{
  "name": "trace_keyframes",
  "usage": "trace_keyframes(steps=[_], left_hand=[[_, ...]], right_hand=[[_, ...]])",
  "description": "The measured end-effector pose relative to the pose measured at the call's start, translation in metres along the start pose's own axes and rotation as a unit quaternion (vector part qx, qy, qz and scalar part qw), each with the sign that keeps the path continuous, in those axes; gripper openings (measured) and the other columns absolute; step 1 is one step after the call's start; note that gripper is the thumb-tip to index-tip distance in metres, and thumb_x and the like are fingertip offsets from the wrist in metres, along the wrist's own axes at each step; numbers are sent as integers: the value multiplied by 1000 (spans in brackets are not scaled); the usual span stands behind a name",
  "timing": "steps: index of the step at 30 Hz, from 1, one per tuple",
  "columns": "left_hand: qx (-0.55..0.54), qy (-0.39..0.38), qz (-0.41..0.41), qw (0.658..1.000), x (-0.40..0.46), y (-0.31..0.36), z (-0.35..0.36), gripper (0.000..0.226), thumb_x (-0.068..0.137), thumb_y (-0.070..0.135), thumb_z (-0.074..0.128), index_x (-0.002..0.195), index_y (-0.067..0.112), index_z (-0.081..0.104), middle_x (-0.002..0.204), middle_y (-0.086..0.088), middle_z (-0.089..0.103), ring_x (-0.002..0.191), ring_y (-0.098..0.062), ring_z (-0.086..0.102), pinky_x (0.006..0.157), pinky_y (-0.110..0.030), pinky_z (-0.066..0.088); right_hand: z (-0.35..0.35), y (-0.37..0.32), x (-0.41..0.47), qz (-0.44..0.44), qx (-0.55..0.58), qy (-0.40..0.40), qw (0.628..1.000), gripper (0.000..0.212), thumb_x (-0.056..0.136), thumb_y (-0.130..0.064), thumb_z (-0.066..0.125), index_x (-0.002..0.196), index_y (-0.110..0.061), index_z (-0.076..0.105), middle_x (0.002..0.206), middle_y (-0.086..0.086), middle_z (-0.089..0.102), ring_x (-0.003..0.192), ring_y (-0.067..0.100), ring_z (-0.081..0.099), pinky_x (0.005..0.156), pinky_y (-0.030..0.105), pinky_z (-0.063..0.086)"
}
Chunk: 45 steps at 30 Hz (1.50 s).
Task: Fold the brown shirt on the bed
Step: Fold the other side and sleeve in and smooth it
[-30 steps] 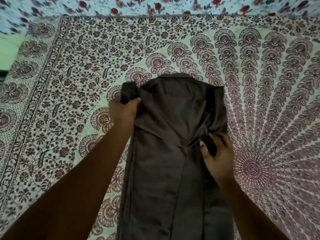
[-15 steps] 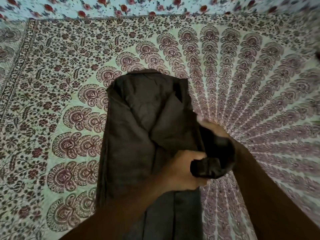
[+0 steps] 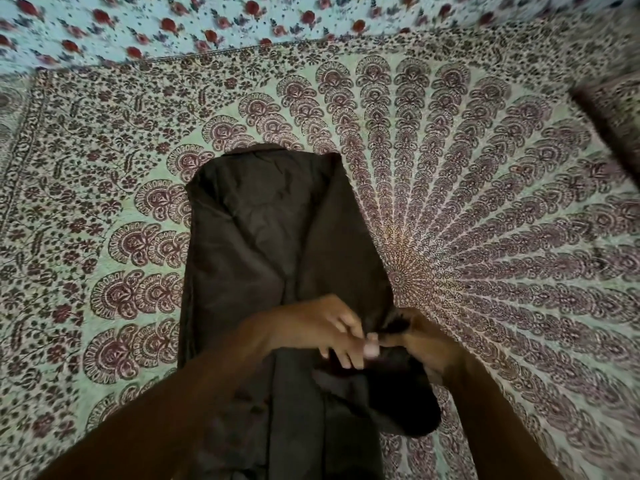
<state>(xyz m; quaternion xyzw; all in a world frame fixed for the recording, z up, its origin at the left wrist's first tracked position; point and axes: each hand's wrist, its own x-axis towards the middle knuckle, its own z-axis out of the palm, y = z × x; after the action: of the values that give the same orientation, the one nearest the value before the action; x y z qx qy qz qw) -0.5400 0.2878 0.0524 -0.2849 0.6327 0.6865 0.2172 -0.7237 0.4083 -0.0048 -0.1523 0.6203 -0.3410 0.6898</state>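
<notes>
The right hand (image 3: 427, 344) has its grip closed round a bunched fold of the brown cotton shirt (image 3: 277, 237), while the left hand (image 3: 322, 327) pinches the same fabric just beside it, fingers curled. The shirt lies lengthwise on the bed's paisley-printed sheet (image 3: 485, 202), collar end toward the far edge, where a rose-patterned cloth (image 3: 173, 26) begins.

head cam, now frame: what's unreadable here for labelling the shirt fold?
- Brown shirt hem: cut off by the bottom edge, head view.
- Right hand fingers: buried in the bunched sleeve; its hold is only partly seen.
- Shirt under the left hand and forearms: covered.
- Bedsheet far right corner: motion-blurred.
</notes>
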Motion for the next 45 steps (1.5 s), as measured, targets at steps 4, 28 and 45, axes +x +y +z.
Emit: trace_keyframes(steps=[4,28,45], left_hand=[[-11,333,-39,942,22,-15,-34,35,98,25,63,65,14,57,54,1,64,45,-14,60,52,-25,46],[11,526,-68,848,78,-50,-118,28,81,30,80,92,20,56,104,-4,62,105,-22,60,83,-24,41],[43,532,-64,843,75,-48,-110,28,89,34,72,96,20,50,104,-4,63,105,-26,63,82,-25,40]], right_hand=[[11,18,-6,10,52,11,999,24,75,15,74,99,12,72,103,26,74,91,32,73,78,36,60],[61,29,-21,28,73,-88,993,42,76,11,77,114,-5,72,117,14,74,111,28,71,91,35,56],[65,70,-22,75,53,32,995,21,89,-3,71,111,-1,74,109,15,77,102,30,74,94,44,58]])
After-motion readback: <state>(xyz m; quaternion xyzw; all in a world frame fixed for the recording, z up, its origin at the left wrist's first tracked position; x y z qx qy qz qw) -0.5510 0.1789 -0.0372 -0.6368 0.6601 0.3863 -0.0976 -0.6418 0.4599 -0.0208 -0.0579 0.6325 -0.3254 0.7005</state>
